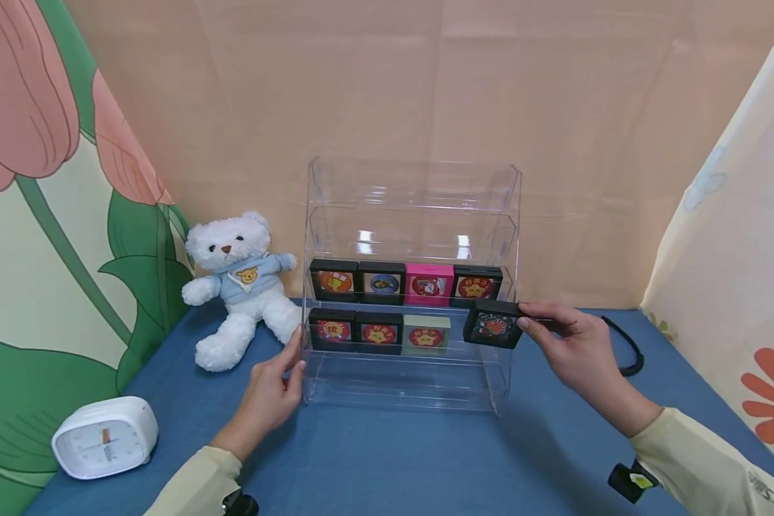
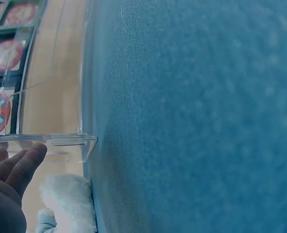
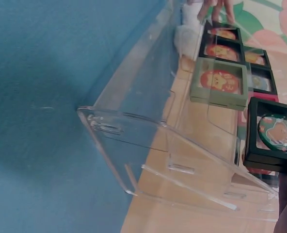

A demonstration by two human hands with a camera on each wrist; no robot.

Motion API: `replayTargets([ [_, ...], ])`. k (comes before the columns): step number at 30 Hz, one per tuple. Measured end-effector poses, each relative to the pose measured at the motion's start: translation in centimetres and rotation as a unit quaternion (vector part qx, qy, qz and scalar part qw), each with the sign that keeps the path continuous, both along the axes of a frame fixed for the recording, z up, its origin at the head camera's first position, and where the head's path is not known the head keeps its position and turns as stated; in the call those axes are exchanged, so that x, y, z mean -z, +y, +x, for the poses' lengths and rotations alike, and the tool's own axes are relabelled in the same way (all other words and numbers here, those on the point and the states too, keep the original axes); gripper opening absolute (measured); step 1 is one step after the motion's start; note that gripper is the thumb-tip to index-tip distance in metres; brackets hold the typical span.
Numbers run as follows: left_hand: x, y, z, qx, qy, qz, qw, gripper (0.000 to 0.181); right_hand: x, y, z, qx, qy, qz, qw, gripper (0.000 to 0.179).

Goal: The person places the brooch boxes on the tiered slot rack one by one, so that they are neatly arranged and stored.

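Note:
My right hand (image 1: 577,344) pinches a small black display box (image 1: 492,324) by its right edge, thumb in front. A dark round badge with a red design shows through the box's face. It overlaps the right end of the lower filled tier of a clear tiered rack (image 1: 400,390), beside a pale green box (image 1: 426,335). In the right wrist view the held black box (image 3: 272,136) is tilted, close to the rack's side panel. My left hand (image 1: 267,390) touches the rack's left side, and the left wrist view shows its fingers (image 2: 27,167) fairly straight against the clear panel.
On the upper filled tier sit black boxes (image 1: 334,280) and a pink box (image 1: 428,284). Two black boxes (image 1: 378,332) share the lower tier. A white teddy bear (image 1: 245,287) leans left of the rack, a white clock (image 1: 105,437) stands front left, and a black cord (image 1: 633,351) lies right.

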State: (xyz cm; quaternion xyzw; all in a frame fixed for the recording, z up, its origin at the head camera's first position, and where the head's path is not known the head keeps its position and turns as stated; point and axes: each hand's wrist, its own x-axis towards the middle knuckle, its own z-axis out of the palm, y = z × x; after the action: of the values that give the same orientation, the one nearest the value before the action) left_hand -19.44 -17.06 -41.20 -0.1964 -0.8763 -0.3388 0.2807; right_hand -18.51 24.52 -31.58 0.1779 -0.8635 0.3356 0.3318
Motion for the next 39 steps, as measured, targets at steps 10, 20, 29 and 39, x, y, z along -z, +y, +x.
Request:
replayTargets([
  [10,0.0,0.1,0.0,0.005,0.021,0.005,0.9998,0.060,-0.1,-1.0,-1.6,-0.006,0.020,-0.001,0.9998,0.022],
  [20,0.2,-0.2,0.0,0.002,-0.004,0.003,1.0000,0.060,0.7,-1.3,-2.5,0.001,0.036,0.011,0.9993,0.026],
  [29,0.1,0.0,0.0,0.003,-0.004,0.007,1.0000,0.062,2.2,-1.5,-2.6,0.018,0.020,0.024,0.9994,0.025],
  [39,0.6,-0.2,-0.2,0.009,0.055,0.001,0.9984,0.061,3.9,-2.0,-2.5,0.022,0.009,0.035,0.9991,0.026],
])
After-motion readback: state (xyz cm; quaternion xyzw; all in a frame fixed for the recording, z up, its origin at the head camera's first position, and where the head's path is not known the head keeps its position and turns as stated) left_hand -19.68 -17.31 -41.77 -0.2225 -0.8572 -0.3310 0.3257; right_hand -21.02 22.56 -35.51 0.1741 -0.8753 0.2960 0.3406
